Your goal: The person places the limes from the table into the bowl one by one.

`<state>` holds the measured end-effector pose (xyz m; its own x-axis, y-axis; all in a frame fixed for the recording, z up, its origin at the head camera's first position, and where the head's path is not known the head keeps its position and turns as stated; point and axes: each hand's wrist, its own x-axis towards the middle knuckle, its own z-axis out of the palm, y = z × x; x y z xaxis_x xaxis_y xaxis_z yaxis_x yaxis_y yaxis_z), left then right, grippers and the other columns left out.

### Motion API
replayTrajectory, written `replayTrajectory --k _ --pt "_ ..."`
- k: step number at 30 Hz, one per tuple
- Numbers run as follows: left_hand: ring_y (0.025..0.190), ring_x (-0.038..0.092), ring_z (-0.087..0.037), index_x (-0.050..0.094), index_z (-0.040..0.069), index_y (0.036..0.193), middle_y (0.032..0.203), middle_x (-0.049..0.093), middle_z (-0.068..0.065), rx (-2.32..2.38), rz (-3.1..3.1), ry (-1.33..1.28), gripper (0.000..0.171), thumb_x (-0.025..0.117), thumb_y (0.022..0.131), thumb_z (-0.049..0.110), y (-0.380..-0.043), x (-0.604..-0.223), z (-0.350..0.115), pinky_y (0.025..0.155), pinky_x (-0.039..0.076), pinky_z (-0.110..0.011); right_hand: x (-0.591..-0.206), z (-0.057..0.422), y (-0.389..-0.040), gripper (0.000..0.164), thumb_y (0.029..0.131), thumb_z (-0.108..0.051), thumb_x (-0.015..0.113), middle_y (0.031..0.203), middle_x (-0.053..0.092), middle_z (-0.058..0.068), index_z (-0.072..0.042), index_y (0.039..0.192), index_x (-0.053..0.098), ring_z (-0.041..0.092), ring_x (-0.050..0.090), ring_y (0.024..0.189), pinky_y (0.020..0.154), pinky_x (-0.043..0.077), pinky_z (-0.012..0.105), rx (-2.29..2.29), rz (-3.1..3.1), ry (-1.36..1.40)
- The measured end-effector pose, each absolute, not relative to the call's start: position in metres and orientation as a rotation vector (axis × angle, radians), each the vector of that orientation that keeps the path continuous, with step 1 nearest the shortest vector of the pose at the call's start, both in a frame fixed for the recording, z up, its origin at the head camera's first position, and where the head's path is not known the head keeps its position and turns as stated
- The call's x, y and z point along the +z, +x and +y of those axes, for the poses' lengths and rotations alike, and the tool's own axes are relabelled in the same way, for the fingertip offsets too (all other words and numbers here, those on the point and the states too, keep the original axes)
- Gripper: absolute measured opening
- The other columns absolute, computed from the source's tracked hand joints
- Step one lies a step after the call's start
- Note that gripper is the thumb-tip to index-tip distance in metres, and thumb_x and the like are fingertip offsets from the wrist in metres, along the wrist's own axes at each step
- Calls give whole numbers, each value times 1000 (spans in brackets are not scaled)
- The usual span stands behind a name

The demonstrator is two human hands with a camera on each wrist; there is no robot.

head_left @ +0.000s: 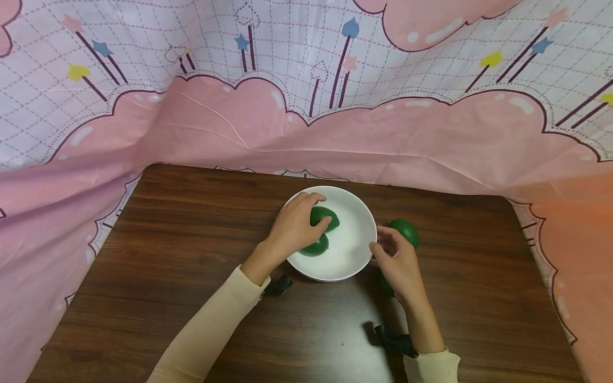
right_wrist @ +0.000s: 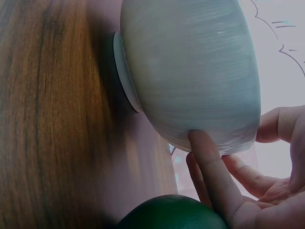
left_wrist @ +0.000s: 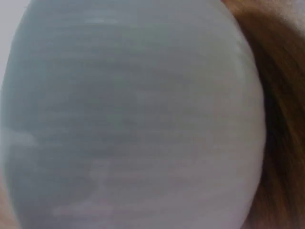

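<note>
A white bowl point(head_left: 351, 250) stands on the table between both hands. Inside it, at the left, are two green limes, a farther one point(head_left: 328, 217) and a nearer one point(head_left: 317, 246). My left hand point(head_left: 297, 221) reaches over the left rim, thumb and index finger curved round the farther lime; its other fingers are hidden. My right hand point(head_left: 398, 260) pinches the bowl's right rim, the thumb at the rim and fingertips point(right_wrist: 198, 138) against the outer wall. The left wrist view is filled by the bowl's blurred outer wall point(left_wrist: 138, 114).
One green lime point(head_left: 406, 232) lies beyond the right hand; another green fruit point(head_left: 384, 284) is partly hidden beneath that hand. The brown wooden table point(head_left: 191, 223) ends at a pink patterned cloth point(head_left: 354, 154) at the back and sides. Black straps point(head_left: 395, 340) are on the wrists.
</note>
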<state>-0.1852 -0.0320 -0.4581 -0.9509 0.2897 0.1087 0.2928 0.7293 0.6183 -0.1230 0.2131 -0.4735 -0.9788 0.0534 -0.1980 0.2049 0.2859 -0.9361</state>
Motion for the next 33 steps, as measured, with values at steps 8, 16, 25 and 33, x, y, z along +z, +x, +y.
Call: replayTrajectory --k 8,16,25,33 --pt "123 67 -27 64 15 140 135 68 -8 -1200 -2826 -481 45 72 99 31 -170 -450 -49 101 55 -51 -473 212 -124 42 104 -16 63 138 65 22 -5 145 59 24 71 109 76 65 25 -1768 2399 234" --pt "119 69 -26 66 17 138 131 69 -7 -1283 -2708 -424 42 74 98 27 -157 -441 -70 99 57 -48 -472 212 -125 42 105 -16 62 138 64 23 -5 145 58 29 71 113 77 65 25 -1769 2406 256" --pt "120 66 -28 66 18 138 129 68 -9 -1203 -2669 -351 43 76 97 27 -147 -444 -89 93 57 -50 -471 214 -125 43 105 -16 61 141 62 22 -6 147 56 32 70 117 80 66 28 -1768 2393 265" --pt "129 63 -32 58 15 146 139 62 -13 -1287 -2746 -251 53 74 98 29 -149 -448 -104 96 60 -52 -471 214 -125 43 105 -16 61 141 62 23 -4 146 56 32 70 118 80 67 32 -1765 2383 247"
